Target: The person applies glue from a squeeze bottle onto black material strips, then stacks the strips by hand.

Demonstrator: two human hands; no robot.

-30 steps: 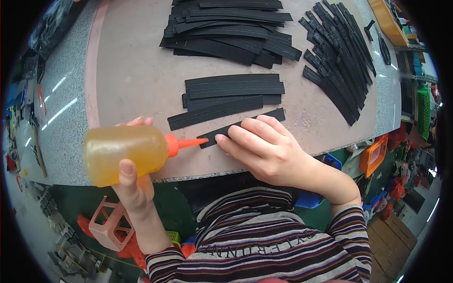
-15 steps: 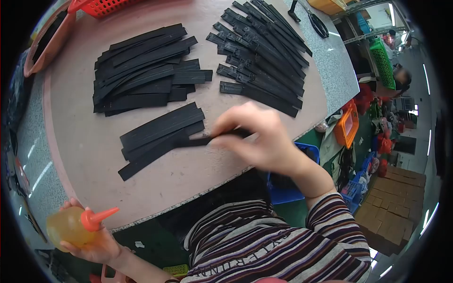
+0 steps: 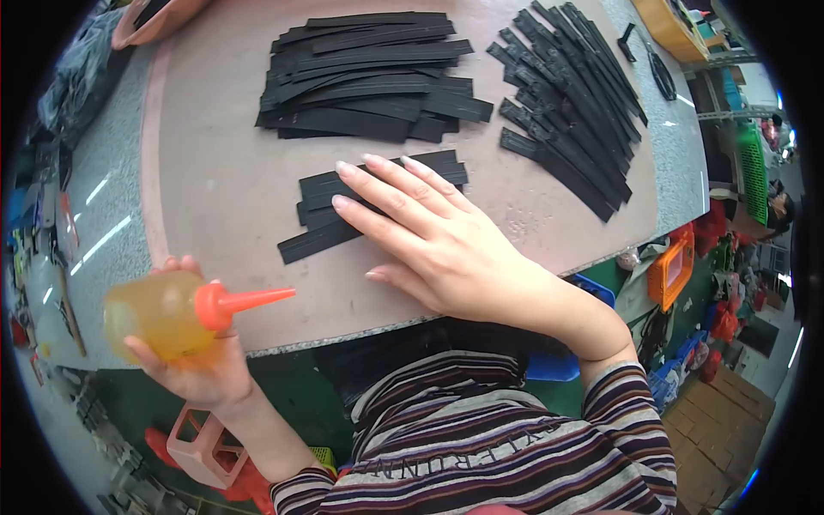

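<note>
My left hand (image 3: 210, 371) is wrapped round a squeeze bottle (image 3: 154, 311) of yellowish liquid, just off the table's near-left edge. Its red nozzle (image 3: 253, 299) points right. My right hand (image 3: 455, 249) lies with fingers stretched out over a small group of flat black strips (image 3: 316, 241), hiding their right part. Nothing shows in its grasp. Beyond it sits a larger pile of black strips (image 3: 356, 89). To the right, more black strips (image 3: 592, 142) are fanned out, with worked-looking ends towards the left.
The table (image 3: 215, 197) has a pinkish top. At the far right lie a black tool (image 3: 627, 43) and a dark loop (image 3: 662, 77). A pink basket (image 3: 154, 24) stands far left. Below are a pink stool (image 3: 193, 446), an orange crate (image 3: 669, 273) and cardboard boxes (image 3: 721, 412).
My right hand went from pinching a dark strip to lying flat over the small group. My left hand raised the bottle slightly rightward. The whole view has shifted, moving the table's contents right and up.
</note>
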